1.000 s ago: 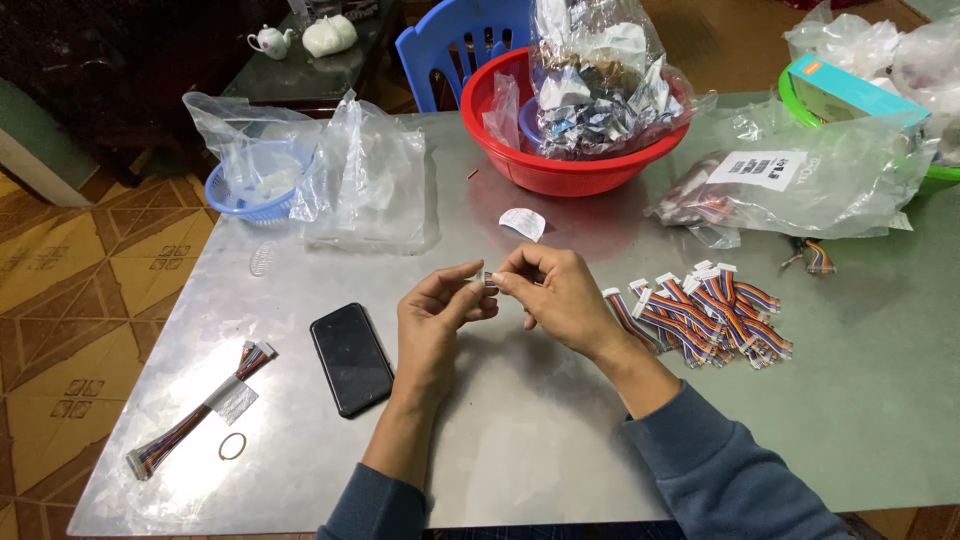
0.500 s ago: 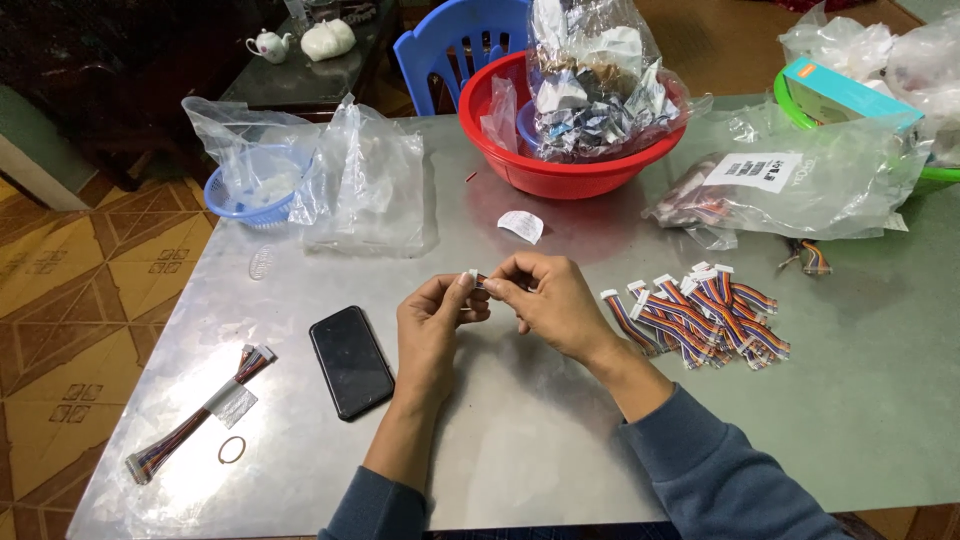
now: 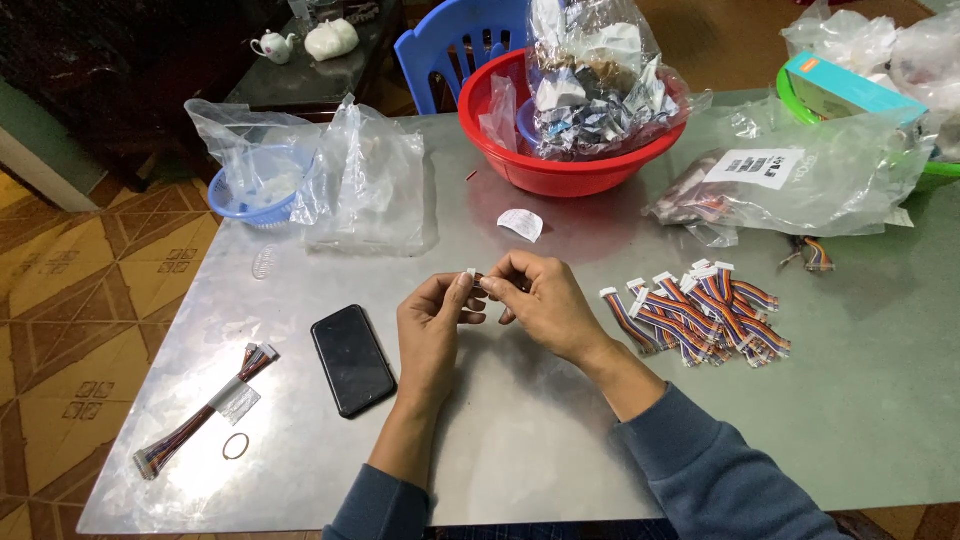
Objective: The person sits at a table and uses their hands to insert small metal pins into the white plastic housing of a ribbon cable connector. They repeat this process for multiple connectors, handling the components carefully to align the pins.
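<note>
Connector (image 3: pixel 470 273), small and white, sits pinched at the fingertips of the left hand (image 3: pixel 432 322), above the middle of the table (image 3: pixel 520 440). From it a short cable (image 3: pixel 490 284) runs rightward into the right hand (image 3: pixel 545 300), so the long axis lies roughly left to right, level with the table and across the body. Both hands are closed in a fingertip pinch on that one piece, the left on the white end, the right on the wire end; their fingertips nearly touch. How much cable lies inside the right hand cannot be told.

Neither hand is nearer: the piece spans the gap between them.

Right of the right hand, near it, lies a pile of cables (image 3: pixel 700 310), rainbow-coloured with white ends. Left of the left hand lies a phone (image 3: pixel 353 358), screen dark. Farther left a bundle (image 3: pixel 205 410) of wires rests beside a rubber band (image 3: pixel 236 446). Beyond the hands stand a paper scrap (image 3: pixel 521 224) and a red basin (image 3: pixel 560 170).
</note>
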